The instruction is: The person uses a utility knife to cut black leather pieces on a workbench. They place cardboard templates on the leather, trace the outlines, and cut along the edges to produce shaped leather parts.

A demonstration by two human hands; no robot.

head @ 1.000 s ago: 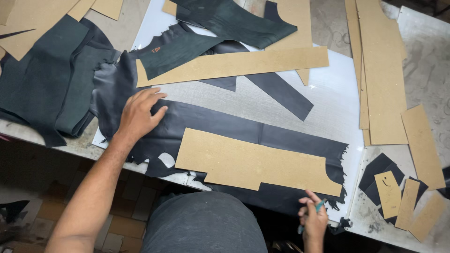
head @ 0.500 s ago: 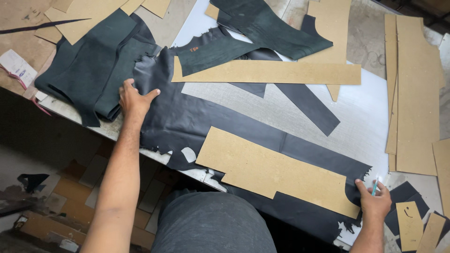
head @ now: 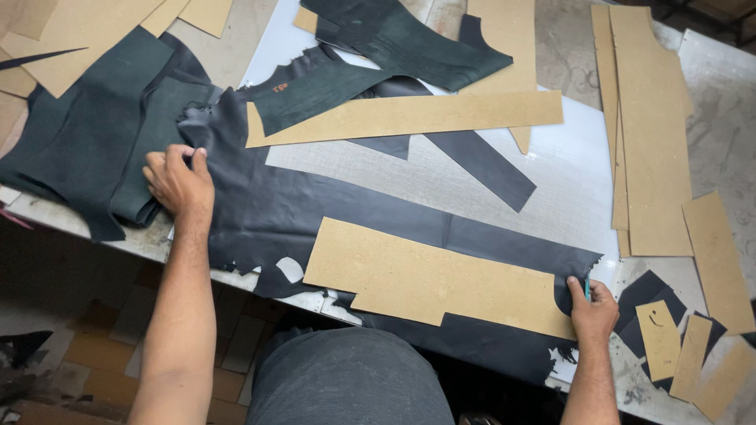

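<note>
A large sheet of black leather (head: 315, 208) lies across the white cutting board (head: 551, 169). A long tan cardboard pattern (head: 429, 275) rests on the leather near the front edge. My left hand (head: 179, 182) grips the leather's left edge, fingers curled over it, beside a stack of dark green hides (head: 87, 149). My right hand (head: 592, 307) sits at the pattern's right end and holds a small teal pen or knife (head: 587, 288), tip against the leather.
Another long cardboard strip (head: 409, 116) lies across the middle over dark leather pieces (head: 409, 39). Tall cardboard patterns (head: 650, 126) lie at the right, small ones (head: 660, 338) at the front right. More patterns (head: 87, 31) sit at the back left.
My left hand has slid left along the leather to its left edge and curled onto it. My right hand stays at the pattern's right end with the tool. The camera view has shifted.
</note>
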